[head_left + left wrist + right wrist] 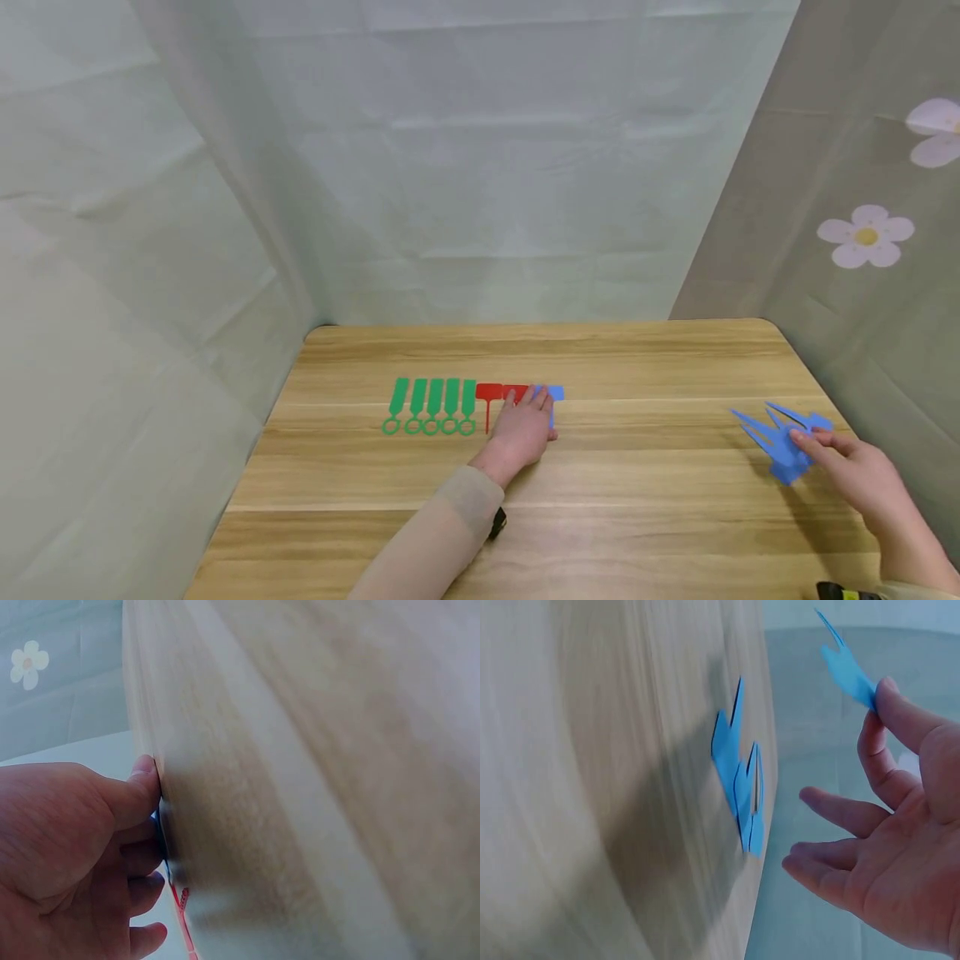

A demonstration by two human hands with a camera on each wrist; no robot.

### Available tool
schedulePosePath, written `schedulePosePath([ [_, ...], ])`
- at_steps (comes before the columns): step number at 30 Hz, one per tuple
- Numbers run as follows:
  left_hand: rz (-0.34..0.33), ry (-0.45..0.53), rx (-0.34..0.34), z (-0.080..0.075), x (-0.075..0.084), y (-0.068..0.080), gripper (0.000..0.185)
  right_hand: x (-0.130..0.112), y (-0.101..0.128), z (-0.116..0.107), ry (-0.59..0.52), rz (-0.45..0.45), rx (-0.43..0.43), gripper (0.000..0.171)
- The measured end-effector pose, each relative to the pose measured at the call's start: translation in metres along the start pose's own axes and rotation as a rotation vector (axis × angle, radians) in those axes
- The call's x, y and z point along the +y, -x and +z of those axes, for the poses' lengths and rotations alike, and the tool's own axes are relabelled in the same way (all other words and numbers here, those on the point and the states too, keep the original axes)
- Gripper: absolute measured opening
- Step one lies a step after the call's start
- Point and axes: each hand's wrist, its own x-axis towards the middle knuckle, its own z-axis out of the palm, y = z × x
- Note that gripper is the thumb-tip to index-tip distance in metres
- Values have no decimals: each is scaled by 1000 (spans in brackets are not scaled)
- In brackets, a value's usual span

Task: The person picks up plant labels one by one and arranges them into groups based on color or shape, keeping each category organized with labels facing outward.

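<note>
Pinched between thumb and forefinger of the right hand (900,847), one blue tag (846,666) could be dropped onto the loose blue pile (780,437), while the row's blue tag (556,393) might be nudged askew by the flat left hand (525,429), seemingly holding nothing.

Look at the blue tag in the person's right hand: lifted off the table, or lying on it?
Lifted. In the right wrist view the right hand pinches one blue tag clear of the table.

Beige long sleeve (442,542), dark wrist-worn device (497,522) at its cuff.
</note>
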Motion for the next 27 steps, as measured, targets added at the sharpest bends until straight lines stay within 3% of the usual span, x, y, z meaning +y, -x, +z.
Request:
schedulePosePath([
  [8,-6,-7,-5,1,1,-1,70,-22,-7,20,-72,-59,53,77],
  [15,-10,0,-9,1,1,0,70,-35,-11,36,-121,-124,-10,80],
  [23,-9,4,-5,-1,2,2,69,-49,-13,50,-126,-203,-5,57],
  [27,-14,13,-11,-1,2,2,68,-59,-14,53,-184,-184,-30,69],
])
